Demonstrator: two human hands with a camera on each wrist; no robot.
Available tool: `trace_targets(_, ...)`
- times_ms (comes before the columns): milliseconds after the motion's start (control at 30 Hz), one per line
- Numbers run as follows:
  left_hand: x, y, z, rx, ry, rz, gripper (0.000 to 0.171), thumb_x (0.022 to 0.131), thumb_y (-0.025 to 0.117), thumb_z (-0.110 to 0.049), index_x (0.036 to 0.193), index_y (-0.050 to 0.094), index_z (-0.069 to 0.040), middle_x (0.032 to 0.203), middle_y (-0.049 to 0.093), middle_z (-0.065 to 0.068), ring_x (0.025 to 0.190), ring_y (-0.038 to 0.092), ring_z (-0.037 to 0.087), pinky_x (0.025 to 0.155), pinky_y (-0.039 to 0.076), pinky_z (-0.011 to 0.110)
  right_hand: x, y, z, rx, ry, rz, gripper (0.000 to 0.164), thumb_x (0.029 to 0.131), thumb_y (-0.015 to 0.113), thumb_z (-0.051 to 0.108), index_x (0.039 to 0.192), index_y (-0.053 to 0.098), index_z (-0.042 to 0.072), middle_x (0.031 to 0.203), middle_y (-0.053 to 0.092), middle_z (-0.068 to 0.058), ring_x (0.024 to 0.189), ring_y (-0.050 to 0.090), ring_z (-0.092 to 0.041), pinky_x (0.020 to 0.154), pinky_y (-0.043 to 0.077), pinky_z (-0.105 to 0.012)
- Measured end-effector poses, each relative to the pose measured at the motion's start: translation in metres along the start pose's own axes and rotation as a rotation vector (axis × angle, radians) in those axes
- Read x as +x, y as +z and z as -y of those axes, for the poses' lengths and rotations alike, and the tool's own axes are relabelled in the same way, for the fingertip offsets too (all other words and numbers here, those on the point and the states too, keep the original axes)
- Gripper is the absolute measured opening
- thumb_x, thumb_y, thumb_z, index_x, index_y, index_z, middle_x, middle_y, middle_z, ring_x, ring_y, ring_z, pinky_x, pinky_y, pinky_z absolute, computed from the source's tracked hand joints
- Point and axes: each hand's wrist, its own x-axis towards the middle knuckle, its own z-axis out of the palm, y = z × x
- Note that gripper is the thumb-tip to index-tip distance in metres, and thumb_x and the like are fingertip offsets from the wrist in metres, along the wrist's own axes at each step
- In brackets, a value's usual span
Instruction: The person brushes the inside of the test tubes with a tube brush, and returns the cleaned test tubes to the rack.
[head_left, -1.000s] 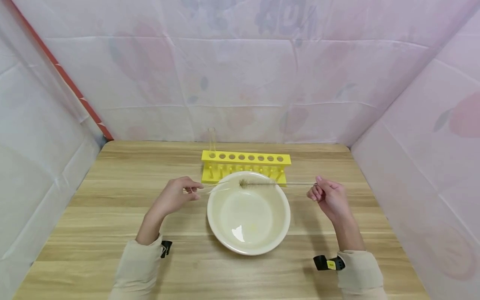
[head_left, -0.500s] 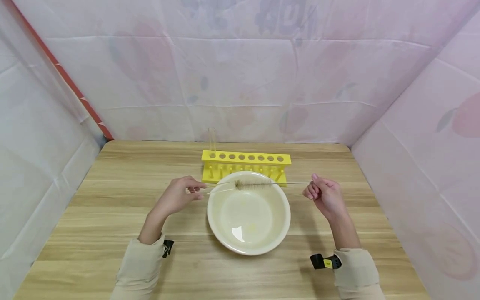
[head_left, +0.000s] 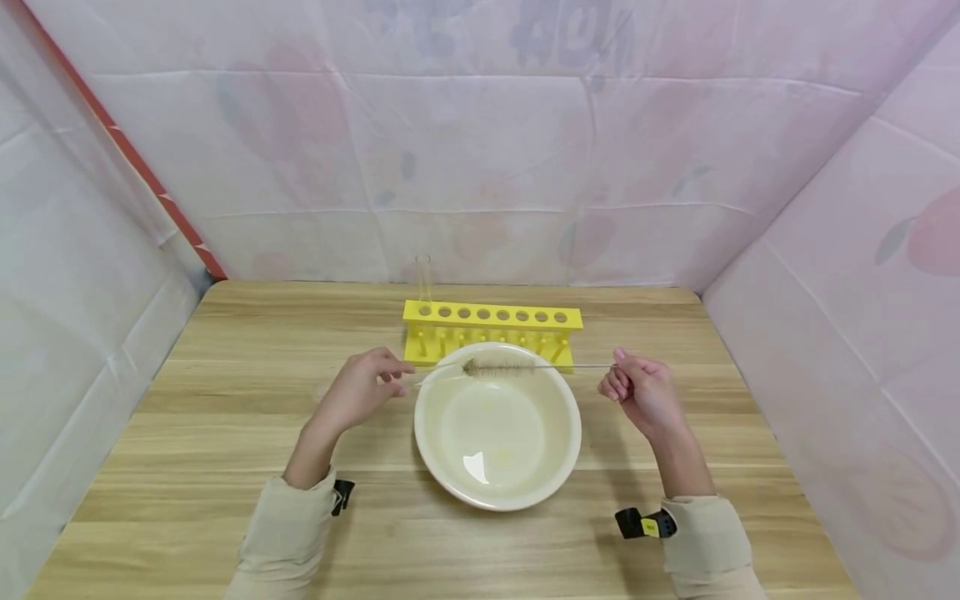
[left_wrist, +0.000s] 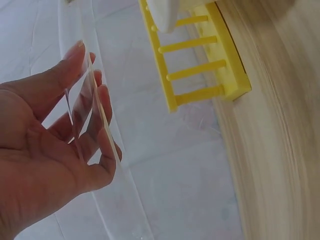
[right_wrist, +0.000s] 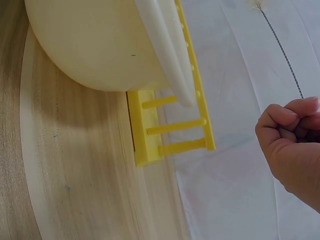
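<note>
My left hand (head_left: 360,387) holds a clear glass test tube (left_wrist: 117,195) between thumb and fingers, lying nearly level, with one end over the left side of a cream basin (head_left: 422,442). With bent fingers my right hand (head_left: 648,396) pinches the twisted-wire handle (right_wrist: 282,50) of a test tube brush. The brush's tan bristles (head_left: 501,367) hang over the basin's far part and point left, their tip right at the tube's end. Water in the basin shows a bright reflection.
Behind the basin stands a yellow test tube rack (head_left: 491,315), its base partly hidden by the rim. Another clear test tube (head_left: 424,282) stands upright in its leftmost hole. Cloth-covered walls (head_left: 480,167) enclose the wooden table (head_left: 247,358) at the back and sides.
My right hand has moved left with the brush, bringing the bristles further toward the tube. My left hand has shifted slightly right. Basin and rack stay where they were.
</note>
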Motion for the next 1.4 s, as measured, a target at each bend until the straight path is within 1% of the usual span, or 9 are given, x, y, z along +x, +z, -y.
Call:
trace_targets(133, 0.003, 0.003, -0.005, -0.018, -0.003, 0.007, 0.025, 0.075, 0.071, 0.0, 0.1, 0.07, -0.003, 0.087, 0.059, 0.006, 0.08, 0.056, 0.02, 0.064, 0.047, 0.031, 0.001, 0.006, -0.002, -0.016, 0.029, 0.025, 0.045, 0.099, 0.035, 0.006, 0.055, 0.029, 0.004, 0.053, 0.032, -0.003, 0.048, 0.036, -0.014, 0.053, 0.037, -0.023)
trace_targets(267, 0.006, 0.007, -0.012, 0.006, 0.001, 0.015, 0.025, 0.074, 0.072, 0.0, 0.098, 0.07, -0.004, 0.087, 0.059, 0.007, 0.08, 0.056, 0.021, 0.067, 0.047, 0.032, 0.003, 0.017, -0.007, -0.023, 0.045, 0.052, 0.046, 0.099, 0.033, 0.006, 0.054, 0.032, 0.004, 0.053, 0.033, -0.003, 0.048, 0.036, -0.014, 0.052, 0.036, -0.022)
trace_targets(500, 0.012, 0.012, -0.022, 0.068, 0.043, -0.025, 0.024, 0.072, 0.074, -0.001, 0.095, 0.071, -0.002, 0.083, 0.059, 0.005, 0.076, 0.055, 0.021, 0.068, 0.046, 0.034, 0.007, 0.037, -0.012, -0.014, 0.064, 0.031, 0.046, 0.099, 0.034, 0.006, 0.053, 0.033, 0.004, 0.051, 0.033, -0.002, 0.047, 0.035, -0.013, 0.051, 0.035, -0.022)
trace_targets(633, 0.015, 0.017, -0.03, 0.07, 0.014, -0.035, 0.024, 0.07, 0.076, -0.001, 0.093, 0.071, -0.004, 0.08, 0.058, 0.002, 0.073, 0.053, 0.018, 0.068, 0.044, 0.033, 0.009, 0.052, -0.017, -0.019, 0.098, 0.016, 0.048, 0.099, 0.036, 0.008, 0.051, 0.036, 0.006, 0.049, 0.035, -0.001, 0.044, 0.035, -0.012, 0.05, 0.035, -0.022)
trace_targets(800, 0.021, 0.029, -0.045, 0.048, -0.006, 0.018, 0.023, 0.071, 0.076, -0.004, 0.093, 0.071, -0.005, 0.081, 0.059, 0.002, 0.074, 0.053, 0.016, 0.069, 0.043, 0.032, 0.01, 0.078, -0.028, -0.038, 0.138, 0.02, 0.048, 0.098, 0.039, 0.009, 0.05, 0.038, 0.007, 0.048, 0.035, 0.0, 0.042, 0.035, -0.011, 0.048, 0.036, -0.022)
trace_targets(933, 0.024, 0.036, -0.053, 0.046, -0.027, 0.042, 0.021, 0.072, 0.075, -0.005, 0.092, 0.072, -0.006, 0.079, 0.058, 0.002, 0.071, 0.051, 0.015, 0.067, 0.042, 0.032, 0.01, 0.094, -0.034, -0.048, 0.127, -0.001, 0.048, 0.097, 0.042, 0.008, 0.049, 0.037, 0.005, 0.047, 0.036, -0.001, 0.041, 0.035, -0.013, 0.046, 0.035, -0.022)
trace_targets(1100, 0.024, 0.036, -0.057, 0.052, -0.051, 0.039, 0.022, 0.071, 0.076, -0.004, 0.092, 0.072, -0.006, 0.08, 0.059, 0.004, 0.071, 0.051, 0.016, 0.068, 0.041, 0.033, 0.01, 0.098, -0.036, -0.085, 0.115, -0.04, 0.048, 0.096, 0.043, 0.008, 0.049, 0.036, 0.004, 0.048, 0.037, -0.002, 0.041, 0.035, -0.013, 0.044, 0.034, -0.021)
trace_targets(1267, 0.024, 0.034, -0.057, 0.042, -0.048, 0.055, 0.021, 0.072, 0.075, -0.004, 0.092, 0.072, -0.006, 0.08, 0.059, 0.004, 0.071, 0.05, 0.015, 0.067, 0.04, 0.032, 0.011, 0.097, -0.036, -0.171, 0.091, -0.004, 0.046, 0.097, 0.044, 0.011, 0.052, 0.037, 0.003, 0.05, 0.037, -0.004, 0.043, 0.037, -0.014, 0.046, 0.035, -0.022)
trace_targets(1400, 0.024, 0.032, -0.054, -0.022, -0.035, 0.069, 0.02, 0.072, 0.075, -0.003, 0.092, 0.071, -0.005, 0.077, 0.057, 0.001, 0.071, 0.05, 0.014, 0.067, 0.042, 0.029, 0.012, 0.095, -0.035, -0.247, 0.045, 0.036, 0.046, 0.097, 0.044, 0.012, 0.054, 0.036, -0.004, 0.05, 0.039, -0.006, 0.045, 0.042, -0.015, 0.048, 0.038, -0.023)
